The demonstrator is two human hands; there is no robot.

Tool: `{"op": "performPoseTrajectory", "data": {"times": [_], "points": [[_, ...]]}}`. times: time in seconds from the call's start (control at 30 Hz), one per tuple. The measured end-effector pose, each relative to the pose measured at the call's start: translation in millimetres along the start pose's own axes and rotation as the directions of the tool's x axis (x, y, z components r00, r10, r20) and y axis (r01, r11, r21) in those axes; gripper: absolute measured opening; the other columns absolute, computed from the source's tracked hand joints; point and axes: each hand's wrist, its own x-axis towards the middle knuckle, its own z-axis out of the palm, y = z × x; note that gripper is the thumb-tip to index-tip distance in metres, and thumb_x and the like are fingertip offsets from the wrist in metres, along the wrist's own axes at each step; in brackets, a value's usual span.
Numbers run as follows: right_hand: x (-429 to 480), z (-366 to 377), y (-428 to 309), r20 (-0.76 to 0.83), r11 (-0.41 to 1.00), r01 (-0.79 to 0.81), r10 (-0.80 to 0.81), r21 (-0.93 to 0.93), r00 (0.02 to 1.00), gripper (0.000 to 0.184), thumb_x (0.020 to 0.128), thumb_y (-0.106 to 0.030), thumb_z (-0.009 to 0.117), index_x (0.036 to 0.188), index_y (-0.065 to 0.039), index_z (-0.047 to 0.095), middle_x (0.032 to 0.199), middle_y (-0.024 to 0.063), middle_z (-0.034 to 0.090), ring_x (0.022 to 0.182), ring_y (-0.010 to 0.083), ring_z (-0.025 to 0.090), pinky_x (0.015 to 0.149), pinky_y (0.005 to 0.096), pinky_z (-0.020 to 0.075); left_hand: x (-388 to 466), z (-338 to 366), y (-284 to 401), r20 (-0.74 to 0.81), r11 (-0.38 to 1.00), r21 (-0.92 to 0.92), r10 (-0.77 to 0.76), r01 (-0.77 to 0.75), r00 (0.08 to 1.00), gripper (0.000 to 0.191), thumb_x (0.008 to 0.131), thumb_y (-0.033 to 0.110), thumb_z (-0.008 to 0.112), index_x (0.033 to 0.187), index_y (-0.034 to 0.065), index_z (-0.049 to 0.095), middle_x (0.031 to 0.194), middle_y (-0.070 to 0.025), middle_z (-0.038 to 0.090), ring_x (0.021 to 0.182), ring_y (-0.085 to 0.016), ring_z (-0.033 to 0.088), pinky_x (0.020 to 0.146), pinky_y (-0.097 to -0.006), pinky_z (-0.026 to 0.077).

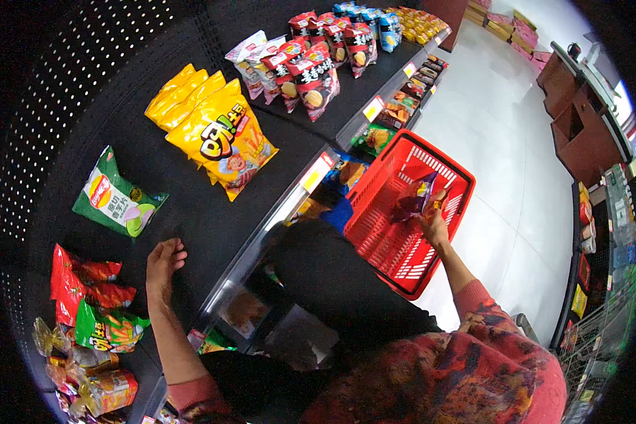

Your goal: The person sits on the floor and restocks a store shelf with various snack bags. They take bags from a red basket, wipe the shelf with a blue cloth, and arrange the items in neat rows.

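My left hand hovers over or rests on the black shelf, its fingers loosely bent and nothing seen in them. Just beyond it lies a green and white bag of Lay's chips. Red snack bags and a green snack bag are at its near side. My right hand reaches inside a red plastic shopping basket and grips a purple snack packet. The fingers partly cover that packet. What supports the basket is hidden.
Yellow snack bags stand in a row farther along the shelf, with red-black chip bags past them. Price tags line the shelf edge. Lower shelf packets show beneath. A brown counter stands across the pale floor.
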Motion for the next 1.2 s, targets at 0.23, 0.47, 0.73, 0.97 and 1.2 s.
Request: {"op": "performPoseTrajectory", "data": {"times": [0.23,0.47,0.73,0.97,1.2], "points": [[46.0,47.4,6.9,-0.212,0.929,0.221,-0.162,0.297,0.964,0.046,0.101,-0.048,0.046,0.115,-0.006,0.057,0.088,0.0133,0.067,0.075,0.0296,0.064,0.067,0.0434,0.0505,-5.2,0.6,-8.0,0.044,0.988,0.022,0.149,-0.15,0.988,0.024,0.098,0.021,0.06,0.112,0.0037,0.068,0.097,-0.0029,0.068,0.081,-0.01,0.065,0.069,-0.0232,0.052],[52.4,31.8,-18.9,-0.261,0.958,0.244,-0.199,0.152,0.945,0.033,0.1,-0.03,0.048,0.117,-0.005,0.061,0.094,0.0157,0.069,0.086,0.0366,0.066,0.078,0.0457,0.0523,-9.6,11.8,-2.2,-0.036,0.996,-0.029,0.079,-0.08,0.996,0.022,0.098,0.015,0.057,0.111,0.0019,0.069,0.096,-0.0036,0.07,0.077,-0.01,0.066,0.068,-0.0226,0.053],[-47.2,-70.6,-133.9,-0.387,0.839,0.512,-0.417,0.184,0.822,0.012,0.089,-0.009,0.059,0.094,-0.001,0.051,0.092,0.0175,0.055,0.092,0.0374,0.057,0.097,0.052,0.0391,-3.6,15.0,-8.4,-0.021,0.997,-0.032,0.073,-0.073,0.997,0.022,0.1,0.017,0.059,0.111,0.0022,0.07,0.098,-0.0041,0.071,0.08,-0.01,0.066,0.073,-0.0244,0.053],[-139.0,-151.9,-260.0,-0.439,0.567,0.784,-0.655,0.254,0.615,0.012,0.094,-0.006,0.059,0.096,0.001,0.05,0.088,0.0163,0.05,0.082,0.0322,0.053,0.078,0.0391,0.0451,-18.0,17.2,6.3,0.03,0.993,-0.06,0.106,-0.104,0.994,0.033,0.098,0.029,0.066,0.117,0.0016,0.066,0.106,-0.0066,0.072,0.09,-0.013,0.069,0.075,-0.0276,0.056],[-201.8,-177.8,-380.4,-0.435,0.246,0.855,-0.777,0.456,0.455,0.011,0.097,-0.008,0.06,0.094,0.001,0.055,0.083,0.0047,0.054,0.078,0.0126,0.052,0.072,0.0287,0.0446,-52.7,15.9,42.0,0.206,0.972,-0.061,0.235,-0.227,0.95,0.06,0.092,0.036,0.074,0.138,0.0043,0.054,0.128,-0.0123,0.063,0.112,-0.02,0.063,0.092,-0.0333,0.053]]}}
